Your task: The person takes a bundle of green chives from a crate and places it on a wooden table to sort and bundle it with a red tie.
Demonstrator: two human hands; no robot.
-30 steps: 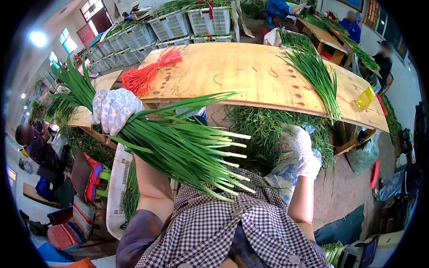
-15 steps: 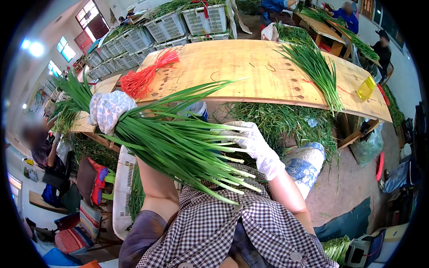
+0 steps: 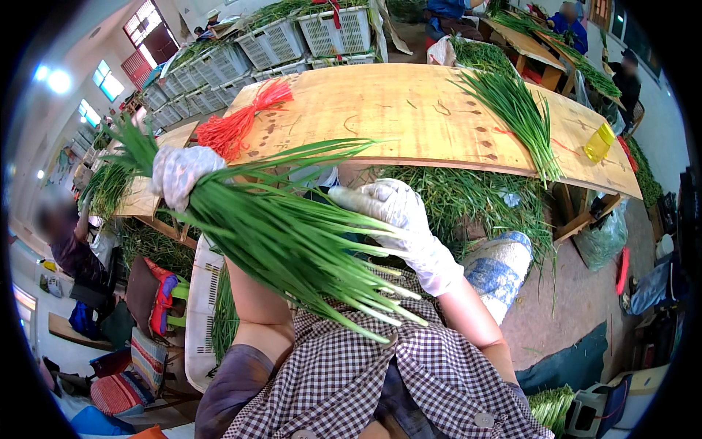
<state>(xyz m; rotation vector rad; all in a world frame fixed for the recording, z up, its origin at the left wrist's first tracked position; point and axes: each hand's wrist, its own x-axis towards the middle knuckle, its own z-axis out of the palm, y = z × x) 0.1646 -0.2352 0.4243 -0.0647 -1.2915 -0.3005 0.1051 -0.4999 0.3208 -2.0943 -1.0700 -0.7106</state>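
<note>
A thick bunch of garlic chives [image 3: 270,230] slants across my lap, leaf tips to the upper left and pale stalk ends to the lower right. My left hand [image 3: 183,175], in a pale patterned covering, is closed around its leafy part. My right hand [image 3: 395,212], in a white glove, is over the upper edge of the stalks, bent fingers together and pointing left. Motion blurs these fingertips, and whatever they grip cannot be made out. Beyond my hands, the wooden board [image 3: 365,102] bears a bundle of red ties [image 3: 245,121] and another chive bunch [image 3: 512,121].
A yellow container [image 3: 599,143] stands at the board's right end. Loose leaves [image 3: 468,208] are heaped below the board. A white crate [image 3: 201,322] is by my left arm. Stacked crates [image 3: 274,47] line the back, and a co-worker [image 3: 66,227] is at the left.
My right hand has moved left and slightly up from the stalk ends, its fingers curling in. The bunch and my left hand have shifted slightly right.
</note>
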